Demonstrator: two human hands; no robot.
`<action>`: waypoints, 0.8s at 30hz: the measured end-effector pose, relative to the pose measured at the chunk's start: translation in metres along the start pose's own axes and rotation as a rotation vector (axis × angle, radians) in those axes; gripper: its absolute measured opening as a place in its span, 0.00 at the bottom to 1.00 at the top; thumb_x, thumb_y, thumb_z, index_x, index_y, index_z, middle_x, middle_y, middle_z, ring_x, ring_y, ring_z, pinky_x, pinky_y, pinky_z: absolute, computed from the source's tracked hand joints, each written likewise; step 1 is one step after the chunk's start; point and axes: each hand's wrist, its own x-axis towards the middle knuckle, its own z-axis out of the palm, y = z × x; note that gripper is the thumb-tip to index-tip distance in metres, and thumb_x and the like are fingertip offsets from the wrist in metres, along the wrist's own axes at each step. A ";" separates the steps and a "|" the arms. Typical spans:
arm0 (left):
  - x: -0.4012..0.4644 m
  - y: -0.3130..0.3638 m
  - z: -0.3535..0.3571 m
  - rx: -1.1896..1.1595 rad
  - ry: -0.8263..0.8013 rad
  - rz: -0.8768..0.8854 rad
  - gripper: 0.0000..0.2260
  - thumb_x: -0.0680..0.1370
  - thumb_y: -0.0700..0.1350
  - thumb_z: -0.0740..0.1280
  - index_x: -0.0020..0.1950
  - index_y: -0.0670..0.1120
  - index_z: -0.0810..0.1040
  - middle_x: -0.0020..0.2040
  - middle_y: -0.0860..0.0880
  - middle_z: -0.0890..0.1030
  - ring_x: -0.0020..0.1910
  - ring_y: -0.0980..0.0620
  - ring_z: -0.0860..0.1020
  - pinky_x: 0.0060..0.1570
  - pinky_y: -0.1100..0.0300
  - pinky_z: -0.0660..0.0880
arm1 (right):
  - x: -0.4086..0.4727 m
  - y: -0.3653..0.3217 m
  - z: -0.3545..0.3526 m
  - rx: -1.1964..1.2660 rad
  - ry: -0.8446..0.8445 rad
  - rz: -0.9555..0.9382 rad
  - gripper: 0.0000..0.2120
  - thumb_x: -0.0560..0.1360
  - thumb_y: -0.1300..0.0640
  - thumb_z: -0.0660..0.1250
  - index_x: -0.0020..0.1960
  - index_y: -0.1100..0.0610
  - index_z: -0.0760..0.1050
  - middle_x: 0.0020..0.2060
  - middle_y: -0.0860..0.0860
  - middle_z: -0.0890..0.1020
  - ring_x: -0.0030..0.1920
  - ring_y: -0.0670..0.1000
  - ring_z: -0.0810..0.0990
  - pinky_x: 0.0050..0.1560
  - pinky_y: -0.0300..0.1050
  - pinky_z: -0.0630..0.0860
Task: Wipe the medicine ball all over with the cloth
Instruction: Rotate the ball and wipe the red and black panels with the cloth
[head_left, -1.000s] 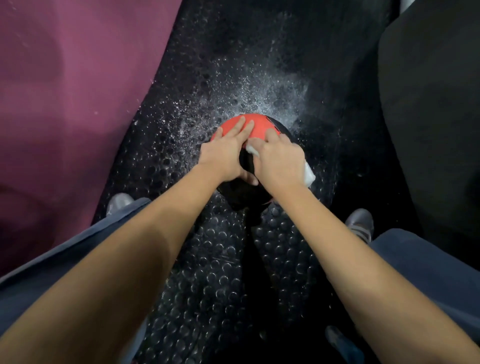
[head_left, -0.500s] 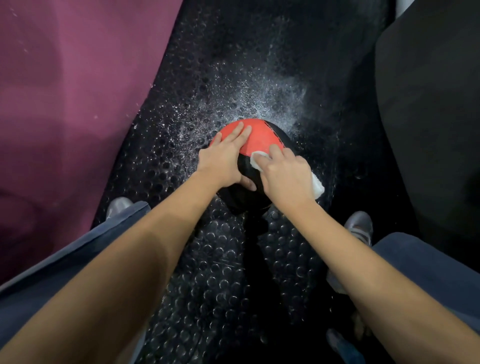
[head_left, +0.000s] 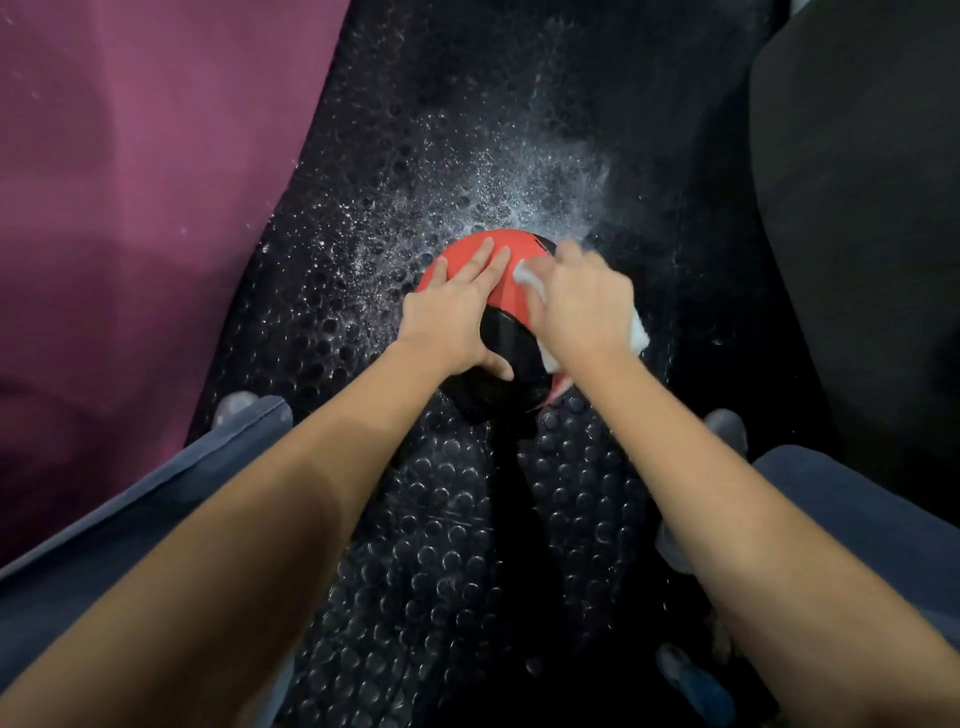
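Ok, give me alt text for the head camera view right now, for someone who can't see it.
Seen from above, a person's right hand presses a white cloth against a red and black medicine ball, while the left hand rests flat on top to steady it. The ball sits on a black studded floor mat speckled with white spray.

Looks like a gym floor to me. Black rubber mat with raised round studs runs under and past the fingers, dusted with white specks just beyond the fingertips, could be chalk or spray. The red and black medicine ball under the fingers fits too. A maroon padded surface lies off to the fingers' left, and something dark to their right.
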 end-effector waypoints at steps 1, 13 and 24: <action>0.000 0.002 0.001 0.014 0.006 0.001 0.61 0.61 0.63 0.78 0.79 0.56 0.39 0.79 0.60 0.40 0.78 0.41 0.48 0.64 0.38 0.68 | 0.008 0.002 -0.004 0.055 -0.058 0.050 0.12 0.79 0.51 0.59 0.56 0.55 0.77 0.52 0.54 0.77 0.51 0.57 0.77 0.39 0.48 0.67; -0.004 0.007 0.003 -0.010 0.002 -0.020 0.61 0.60 0.62 0.78 0.79 0.57 0.38 0.79 0.60 0.39 0.79 0.42 0.46 0.64 0.38 0.68 | 0.014 0.017 -0.006 0.218 -0.160 0.187 0.12 0.80 0.51 0.58 0.56 0.53 0.78 0.52 0.55 0.78 0.52 0.59 0.79 0.44 0.48 0.70; -0.017 -0.009 0.010 -0.034 0.003 -0.015 0.61 0.62 0.62 0.78 0.78 0.57 0.36 0.78 0.61 0.36 0.79 0.44 0.44 0.63 0.38 0.70 | 0.038 0.029 -0.002 0.244 -0.293 0.138 0.13 0.77 0.56 0.61 0.59 0.48 0.78 0.55 0.52 0.80 0.56 0.59 0.78 0.50 0.48 0.71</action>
